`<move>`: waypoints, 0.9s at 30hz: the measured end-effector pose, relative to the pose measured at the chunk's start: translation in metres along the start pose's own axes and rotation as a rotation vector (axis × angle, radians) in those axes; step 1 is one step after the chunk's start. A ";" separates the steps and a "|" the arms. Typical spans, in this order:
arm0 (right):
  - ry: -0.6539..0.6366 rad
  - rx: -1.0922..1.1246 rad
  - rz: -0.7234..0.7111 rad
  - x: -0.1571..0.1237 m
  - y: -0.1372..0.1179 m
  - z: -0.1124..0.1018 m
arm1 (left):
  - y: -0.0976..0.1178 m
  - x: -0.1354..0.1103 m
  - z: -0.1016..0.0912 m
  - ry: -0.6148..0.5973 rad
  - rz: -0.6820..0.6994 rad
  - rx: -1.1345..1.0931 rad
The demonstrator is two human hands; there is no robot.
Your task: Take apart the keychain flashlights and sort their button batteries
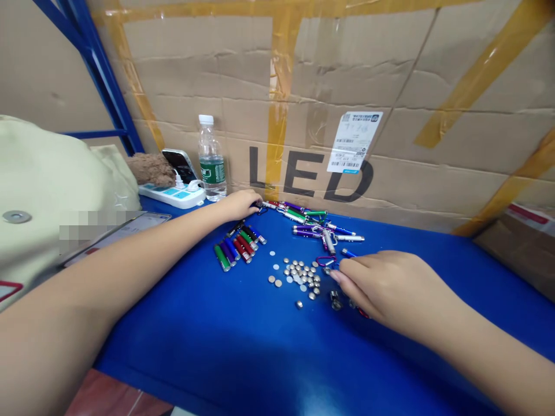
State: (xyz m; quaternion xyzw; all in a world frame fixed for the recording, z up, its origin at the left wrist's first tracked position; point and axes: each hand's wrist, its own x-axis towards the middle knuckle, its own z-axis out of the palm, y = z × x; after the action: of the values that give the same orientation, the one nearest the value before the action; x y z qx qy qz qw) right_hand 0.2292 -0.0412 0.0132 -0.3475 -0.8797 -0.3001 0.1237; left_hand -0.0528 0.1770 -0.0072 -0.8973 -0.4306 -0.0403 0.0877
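My left hand (243, 205) reaches to the back of the blue table, fingers closed on a small black flashlight with a clip, mostly hidden by them. Next to it lies a heap of coloured keychain flashlights (306, 215) with carabiner clips. My right hand (385, 283) is low over the table, thumb and fingers pinched at a small metal end cap (327, 270). Under and beside it are more metal caps (335, 300), partly hidden. Button cells (303, 271) and thin pale discs (276, 267) are scattered left of it. Flashlight tubes (236, 247) lie in rows nearer my left forearm.
A water bottle (212, 162) stands at the back left beside a power strip (173, 195) with plugs and a phone (180, 164). A large cardboard box (208, 75) walls off the table's (243, 346) back. A flat phone (125, 231) and pale bag (56, 167) sit left.
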 end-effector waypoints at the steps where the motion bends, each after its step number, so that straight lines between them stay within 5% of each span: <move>1: 0.005 0.000 0.006 0.000 0.000 0.000 | -0.001 0.000 0.002 0.001 -0.004 0.005; 6: 0.057 0.005 0.073 -0.001 -0.002 0.001 | 0.003 -0.005 -0.008 0.033 -0.010 0.012; 9: 0.056 0.135 0.252 0.001 -0.004 0.000 | 0.026 -0.010 -0.025 0.090 0.025 -0.075; 15: -0.007 0.674 0.634 0.006 -0.005 0.007 | 0.108 -0.032 -0.053 0.326 0.500 -0.448; 21: -0.133 0.996 0.604 0.009 -0.002 0.009 | 0.142 -0.053 -0.060 0.386 0.658 -0.493; 27: -0.145 0.790 0.503 0.007 0.001 0.007 | 0.145 -0.061 -0.063 0.370 0.557 -0.425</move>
State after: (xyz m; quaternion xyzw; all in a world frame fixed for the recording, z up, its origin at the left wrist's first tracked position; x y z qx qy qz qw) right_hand 0.2253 -0.0326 0.0112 -0.4961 -0.8214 0.1218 0.2535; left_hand 0.0221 0.0291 0.0282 -0.9555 -0.1297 -0.2644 -0.0162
